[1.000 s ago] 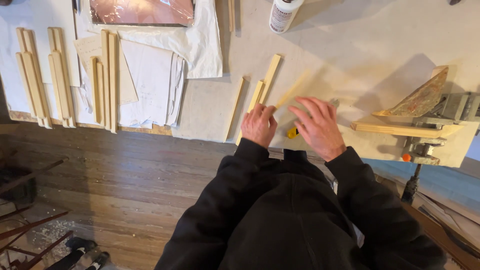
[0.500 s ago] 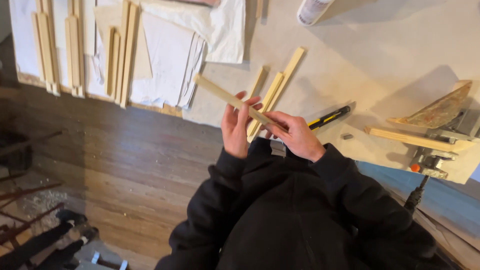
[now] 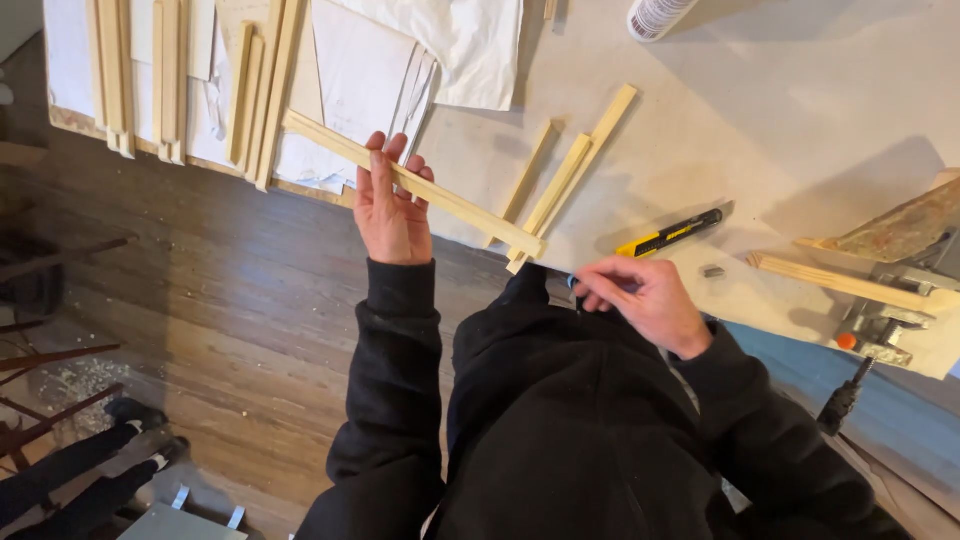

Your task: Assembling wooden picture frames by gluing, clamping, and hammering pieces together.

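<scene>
Yellow-and-black utility knife (image 3: 668, 233) lies on the pale tabletop (image 3: 800, 110), right of centre. Three short wood strips (image 3: 570, 175) lie just left of it. White cloth (image 3: 470, 50) at top centre. More wood strips (image 3: 150, 80) grouped upper left. Metal clamp (image 3: 880, 325) at right edge. Wooden floor (image 3: 200, 330) lower left.

Left hand (image 3: 392, 205) raised, gripping; right hand (image 3: 645, 298) curled.
</scene>
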